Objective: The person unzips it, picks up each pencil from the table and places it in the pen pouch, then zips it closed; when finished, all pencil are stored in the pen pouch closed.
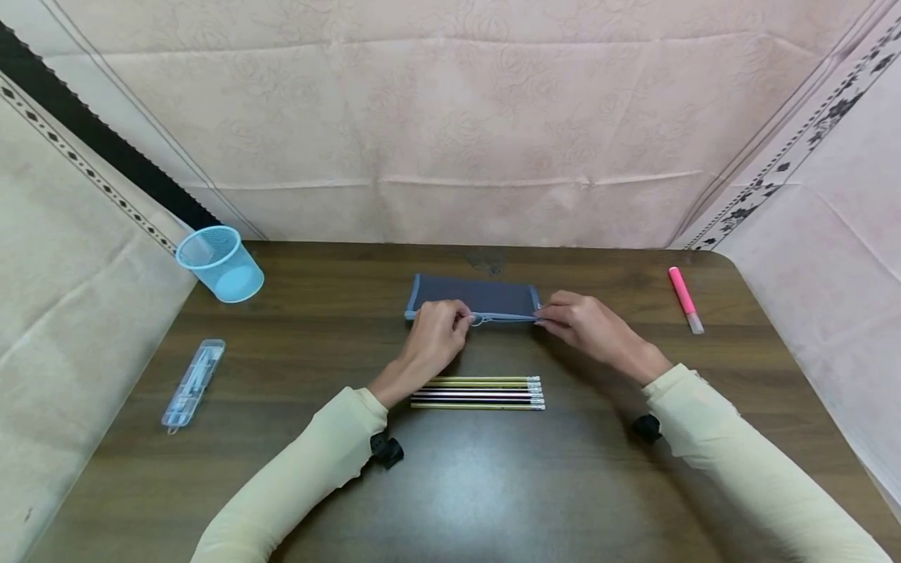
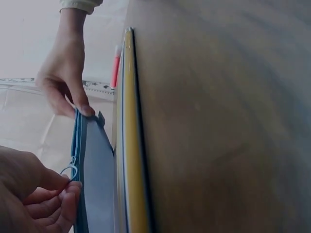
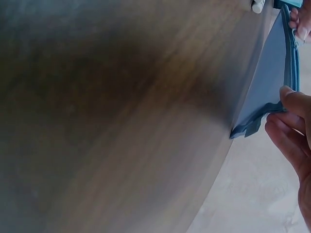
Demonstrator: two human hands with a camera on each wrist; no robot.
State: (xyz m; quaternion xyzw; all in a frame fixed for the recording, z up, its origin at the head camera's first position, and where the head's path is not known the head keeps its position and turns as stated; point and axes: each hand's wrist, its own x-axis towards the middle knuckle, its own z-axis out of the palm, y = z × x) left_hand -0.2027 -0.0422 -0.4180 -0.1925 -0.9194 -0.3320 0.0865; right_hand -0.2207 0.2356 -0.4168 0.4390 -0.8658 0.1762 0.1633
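A dark blue zip pouch (image 1: 479, 295) with light blue edging lies near the back of the table, its zipper side facing me. My left hand (image 1: 438, 332) pinches the ring-shaped zipper pull (image 2: 71, 171) between thumb and fingers. At the pouch's right corner, my right hand (image 1: 583, 324) grips the edge, thumb on one face and fingers on the other, as the right wrist view shows. In front of the pouch several striped pencils (image 1: 479, 393) lie side by side, partly below my left wrist.
A light blue plastic cup (image 1: 228, 266) stands at the back left. Nearer on that side lies a clear blue case (image 1: 193, 385). A pink marker (image 1: 686, 299) lies at the right on the wooden table (image 1: 457, 493). Cloth hangs behind and at both sides.
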